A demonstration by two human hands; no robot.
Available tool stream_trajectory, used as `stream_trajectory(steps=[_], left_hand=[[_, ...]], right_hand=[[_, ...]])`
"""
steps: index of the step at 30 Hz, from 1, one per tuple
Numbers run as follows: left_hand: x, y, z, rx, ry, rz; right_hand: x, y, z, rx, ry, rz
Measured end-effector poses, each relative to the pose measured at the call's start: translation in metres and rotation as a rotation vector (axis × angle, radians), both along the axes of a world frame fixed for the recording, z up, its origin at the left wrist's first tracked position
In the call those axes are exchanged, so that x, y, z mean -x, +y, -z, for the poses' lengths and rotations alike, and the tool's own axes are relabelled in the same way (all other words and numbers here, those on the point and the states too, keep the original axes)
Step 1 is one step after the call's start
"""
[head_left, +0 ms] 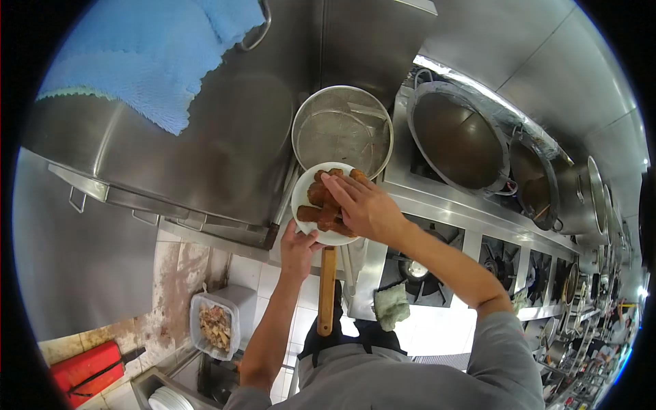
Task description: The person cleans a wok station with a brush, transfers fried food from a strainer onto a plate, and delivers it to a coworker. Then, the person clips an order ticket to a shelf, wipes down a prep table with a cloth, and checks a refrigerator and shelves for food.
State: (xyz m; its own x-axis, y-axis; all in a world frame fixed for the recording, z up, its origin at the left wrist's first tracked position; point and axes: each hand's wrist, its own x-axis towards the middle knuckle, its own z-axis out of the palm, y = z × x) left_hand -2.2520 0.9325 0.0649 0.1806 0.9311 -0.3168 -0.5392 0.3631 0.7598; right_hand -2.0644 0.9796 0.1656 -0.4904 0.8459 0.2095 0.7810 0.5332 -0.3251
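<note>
A white plate point(298, 198) holding several brown fried rolls point(309, 214) is in front of me, overlapping the near rim of a round mesh strainer point(342, 130). My left hand point(298, 249) grips the plate's lower left edge, with the thumb near the rim. From the right, my right hand point(369, 208) lies over the rolls, its fingers and thumb around some of them; the fingertips are partly hidden. A wooden handle point(328, 290) sticks out below the plate toward my body. Where it joins is hidden by the plate.
Large woks point(459, 140) stand on the range at right, with burners point(418, 266) nearer me. A cloth point(391, 306) lies on the front edge. A steel cabinet point(205, 150) with a blue towel point(147, 61) fills the left. A plastic bin point(215, 328) of scraps stands below.
</note>
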Motion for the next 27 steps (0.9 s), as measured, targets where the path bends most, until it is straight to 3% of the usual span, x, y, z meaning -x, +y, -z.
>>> stream_trajectory(steps=[1,3,6,8,11,13,15,17,19,24,27], left_hand=[[-0.001,-0.002,-0.005,0.01,0.022,-0.008],[-0.001,-0.007,-0.012,0.024,0.049,-0.008],[-0.001,-0.013,-0.019,-0.01,0.029,0.003],[-0.001,-0.019,-0.023,0.011,0.034,-0.018],[0.004,-0.027,-0.021,0.025,0.061,-0.01],[0.01,-0.035,-0.02,0.035,0.027,0.005],[0.014,-0.038,-0.02,0.024,0.039,-0.027],[0.02,-0.04,-0.024,-0.005,0.051,0.032],[0.021,-0.044,-0.022,-0.034,0.029,0.043],[-0.002,-0.059,-0.038,-0.049,0.099,0.148],[-0.024,-0.07,-0.049,-0.086,0.126,0.232]], right_hand=[[0.0,-0.006,0.004,-0.276,0.041,-0.051],[-0.005,-0.019,-0.008,-0.243,-0.032,0.004],[-0.022,-0.043,-0.032,-0.286,0.159,0.099],[-0.049,-0.076,-0.034,-0.271,0.414,0.353],[-0.083,-0.127,-0.014,-0.162,0.476,0.69],[-0.097,-0.16,0.013,-0.274,0.247,0.565],[-0.096,-0.214,0.066,-0.165,0.157,0.595],[-0.094,-0.275,0.142,0.168,0.137,0.476],[-0.076,-0.318,0.18,0.268,0.02,0.434],[-0.063,-0.346,0.256,0.026,-0.015,0.514],[-0.062,-0.334,0.261,-0.121,-0.001,0.579]])
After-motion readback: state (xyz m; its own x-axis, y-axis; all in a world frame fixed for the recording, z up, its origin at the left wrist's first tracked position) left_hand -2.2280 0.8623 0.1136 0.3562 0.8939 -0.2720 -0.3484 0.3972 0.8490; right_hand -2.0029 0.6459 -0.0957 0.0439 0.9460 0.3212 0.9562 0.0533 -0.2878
